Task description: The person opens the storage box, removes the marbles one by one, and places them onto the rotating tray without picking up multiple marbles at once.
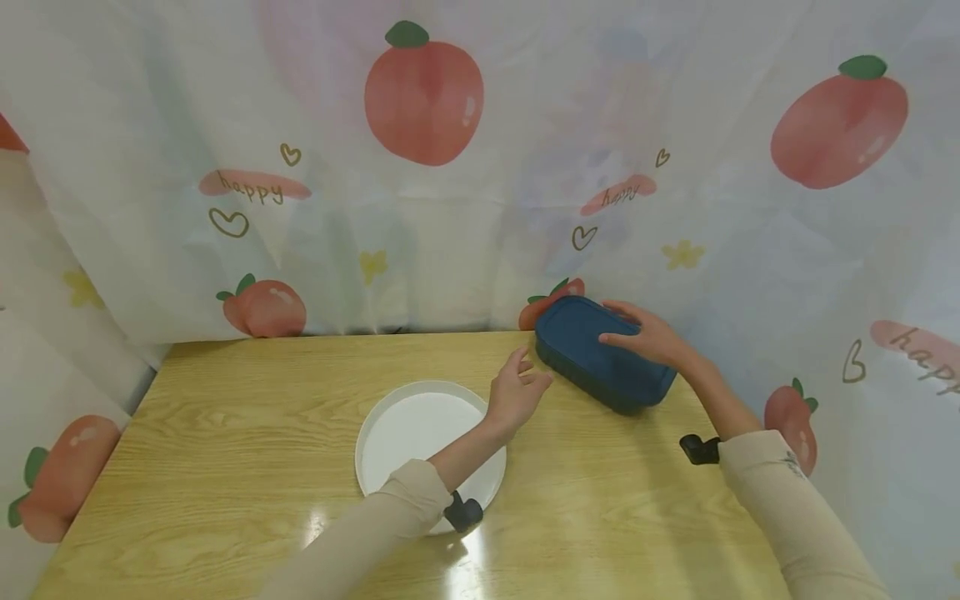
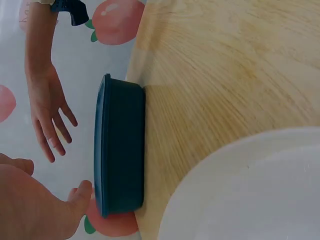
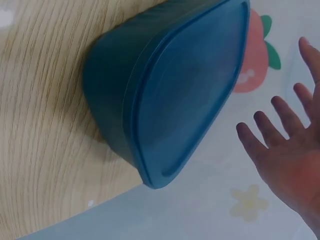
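Note:
A dark blue lidded box (image 1: 592, 350) stands on the wooden table near its back right corner, its flat lid (image 3: 192, 95) on top. My right hand (image 1: 648, 337) is over the lid's right part in the head view; in the right wrist view its fingers (image 3: 280, 122) are spread and apart from the box. My left hand (image 1: 517, 390) hovers left of the box with fingers loosely bent, holding nothing. Under my left forearm lies a round white plate (image 1: 397, 442) with a raised rim. In the left wrist view a gap separates both hands from the box's side (image 2: 125, 150).
The wooden table (image 1: 247, 433) carries the plate and the box. A white curtain (image 1: 450, 250) printed with red fruit hangs along the table's back edge and round both sides. A black wrist mount (image 1: 463, 512) on my left sleeve sits over the plate's front rim.

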Demonstrator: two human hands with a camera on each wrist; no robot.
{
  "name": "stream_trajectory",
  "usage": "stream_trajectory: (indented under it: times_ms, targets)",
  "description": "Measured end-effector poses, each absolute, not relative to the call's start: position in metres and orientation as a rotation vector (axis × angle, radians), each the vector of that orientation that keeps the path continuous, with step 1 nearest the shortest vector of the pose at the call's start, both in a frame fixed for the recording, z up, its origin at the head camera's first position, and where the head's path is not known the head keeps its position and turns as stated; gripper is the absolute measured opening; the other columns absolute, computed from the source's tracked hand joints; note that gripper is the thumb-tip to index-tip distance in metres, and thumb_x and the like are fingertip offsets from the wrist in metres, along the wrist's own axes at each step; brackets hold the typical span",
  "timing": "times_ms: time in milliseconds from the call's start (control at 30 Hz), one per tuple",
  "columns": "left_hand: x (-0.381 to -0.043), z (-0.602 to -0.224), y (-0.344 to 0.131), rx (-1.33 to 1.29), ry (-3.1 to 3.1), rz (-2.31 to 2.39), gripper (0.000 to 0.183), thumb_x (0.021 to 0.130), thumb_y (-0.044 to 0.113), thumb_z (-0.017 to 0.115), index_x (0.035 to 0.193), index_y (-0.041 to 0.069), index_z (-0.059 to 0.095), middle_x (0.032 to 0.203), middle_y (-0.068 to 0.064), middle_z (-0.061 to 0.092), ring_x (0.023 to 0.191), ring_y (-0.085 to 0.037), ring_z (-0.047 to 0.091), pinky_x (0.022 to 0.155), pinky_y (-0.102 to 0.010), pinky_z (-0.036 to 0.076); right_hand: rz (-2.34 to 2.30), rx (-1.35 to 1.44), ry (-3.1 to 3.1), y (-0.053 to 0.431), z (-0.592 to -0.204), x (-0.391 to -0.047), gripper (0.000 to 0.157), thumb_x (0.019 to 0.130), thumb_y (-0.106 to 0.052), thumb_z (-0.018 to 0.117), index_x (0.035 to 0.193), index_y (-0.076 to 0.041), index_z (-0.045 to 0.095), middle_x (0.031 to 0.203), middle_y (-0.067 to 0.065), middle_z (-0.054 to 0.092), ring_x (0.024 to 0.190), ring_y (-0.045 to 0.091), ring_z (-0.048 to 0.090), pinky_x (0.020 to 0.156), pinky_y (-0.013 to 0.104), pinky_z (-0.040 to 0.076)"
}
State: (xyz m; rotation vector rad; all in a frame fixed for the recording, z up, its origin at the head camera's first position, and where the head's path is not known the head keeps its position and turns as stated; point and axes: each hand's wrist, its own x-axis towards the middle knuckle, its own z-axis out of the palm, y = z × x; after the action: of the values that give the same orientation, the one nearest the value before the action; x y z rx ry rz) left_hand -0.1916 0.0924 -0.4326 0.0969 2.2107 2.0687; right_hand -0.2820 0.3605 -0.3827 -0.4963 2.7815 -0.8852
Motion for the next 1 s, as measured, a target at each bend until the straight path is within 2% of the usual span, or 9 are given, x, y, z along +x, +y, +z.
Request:
stream_trajectory:
  times_ms: [133, 433, 800, 933, 1000]
  targets:
    - [-0.19, -0.439, 0.109, 0.032, 2.172, 2.093, 0.065, 0.094, 0.025, 0.069, 0.151, 0.008, 0.042, 0.141, -0.021, 0.052, 0.115, -0.028, 0.064, 0.092, -0.047, 0.053, -0.875, -0.492, 2.785, 0.37, -0.39, -0.29, 0.076, 0.098, -0.034, 0.065, 0.157, -0.004, 0.028, 0.159, 0.026, 0.023, 0.142, 0.051, 0.024, 0.106, 0.07, 0.028]
    - [-0.196, -0.455, 0.141, -0.138, 2.095, 2.168, 0.07, 0.089, 0.022, 0.074, 0.15, 0.009, 0.044, 0.134, -0.018, 0.057, 0.11, -0.025, 0.065, 0.089, -0.042, 0.054, -0.839, -0.459, 2.781, 0.394, -0.405, -0.301, 0.073, 0.098, -0.028, 0.066, 0.154, 0.003, 0.029, 0.155, 0.033, 0.024, 0.138, 0.056, 0.025, 0.105, 0.07, 0.028]
    - [-0.204, -0.47, 0.165, -0.257, 2.008, 2.247, 0.08, 0.087, 0.013, 0.077, 0.154, 0.01, 0.035, 0.139, -0.024, 0.052, 0.114, -0.034, 0.06, 0.093, -0.046, 0.052, -0.77, -0.39, 2.826, 0.408, -0.424, -0.315, 0.08, 0.097, -0.037, 0.067, 0.154, 0.002, 0.028, 0.153, 0.037, 0.023, 0.137, 0.059, 0.023, 0.103, 0.072, 0.029]
    - [-0.208, -0.475, 0.173, -0.278, 1.995, 2.253, 0.081, 0.087, 0.014, 0.078, 0.155, 0.011, 0.035, 0.142, -0.023, 0.049, 0.111, -0.032, 0.061, 0.094, -0.045, 0.052, -0.749, -0.407, 2.843, 0.412, -0.429, -0.317, 0.084, 0.094, -0.042, 0.069, 0.154, 0.001, 0.028, 0.15, 0.04, 0.024, 0.133, 0.061, 0.026, 0.099, 0.074, 0.03]
    - [-0.211, -0.476, 0.176, -0.263, 2.005, 2.256, 0.082, 0.087, 0.014, 0.078, 0.156, 0.01, 0.034, 0.144, -0.023, 0.047, 0.116, -0.033, 0.06, 0.097, -0.043, 0.05, -0.731, -0.41, 2.839, 0.413, -0.431, -0.318, 0.087, 0.093, -0.043, 0.069, 0.154, 0.002, 0.027, 0.149, 0.042, 0.024, 0.131, 0.062, 0.027, 0.098, 0.074, 0.031]
